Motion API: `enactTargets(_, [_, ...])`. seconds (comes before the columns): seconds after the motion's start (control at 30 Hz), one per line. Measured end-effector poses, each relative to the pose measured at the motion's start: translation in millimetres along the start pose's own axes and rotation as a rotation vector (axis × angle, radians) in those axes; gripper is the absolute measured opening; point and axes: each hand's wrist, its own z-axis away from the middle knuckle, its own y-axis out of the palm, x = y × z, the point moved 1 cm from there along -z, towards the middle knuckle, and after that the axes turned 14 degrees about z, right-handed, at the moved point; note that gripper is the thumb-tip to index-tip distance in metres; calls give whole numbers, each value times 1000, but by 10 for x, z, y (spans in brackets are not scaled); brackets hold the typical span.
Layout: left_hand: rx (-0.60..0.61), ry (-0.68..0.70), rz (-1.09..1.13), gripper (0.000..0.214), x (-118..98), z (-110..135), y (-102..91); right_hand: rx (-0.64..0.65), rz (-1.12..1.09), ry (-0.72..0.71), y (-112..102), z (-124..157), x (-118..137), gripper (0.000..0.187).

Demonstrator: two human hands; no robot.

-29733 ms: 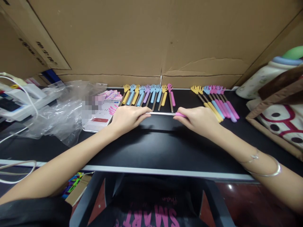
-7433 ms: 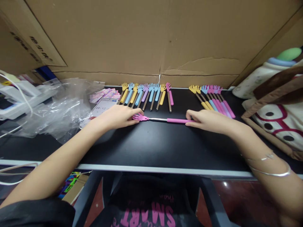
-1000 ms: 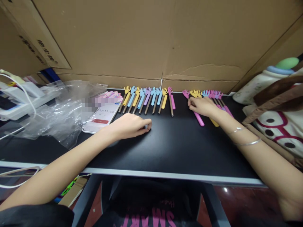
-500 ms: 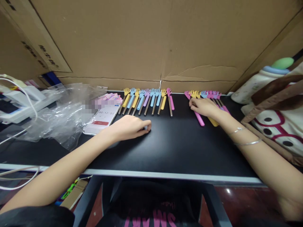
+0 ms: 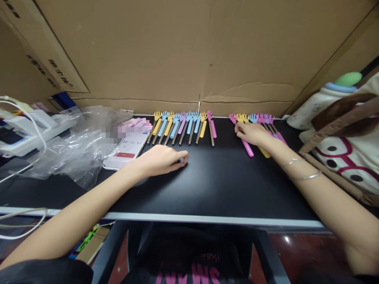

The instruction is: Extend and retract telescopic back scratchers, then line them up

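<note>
Head view: the black desk (image 5: 225,185) bears a printed fabric bag (image 5: 363,136), a crumpled clear plastic bag (image 5: 85,146) and a lidded bottle (image 5: 310,108); below, bright pieces (image 5: 86,239) show beside a cardboard panel (image 5: 94,245). The left hand (image 5: 160,159) curls, fingertips together, over the desk. The right hand (image 5: 251,133) bends over a pink scratcher (image 5: 247,148) lying left of the yellow ones (image 5: 242,118); whether it clamps the shaft is hidden.

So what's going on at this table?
Someone has their right hand on a pink stick with a hand-shaped head, possibly a back scratcher. It lies at the left end of the right-hand row of sticks. Their left hand, loosely curled, is by a phone, with another row of sticks beyond it.
</note>
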Motion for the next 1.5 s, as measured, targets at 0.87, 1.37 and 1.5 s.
enactTargets(0.87, [23,-34,32,22,21,0,8,-24,-17,59,125,-78,-27,30])
enactTargets(1.37, [14,-28,4,22,12,5,3,-132,96,135,-17,63,50,38])
enactTargets(1.5, [18,-35,-3,22,8,5,-1,-123,84,119,-116,118,60,34])
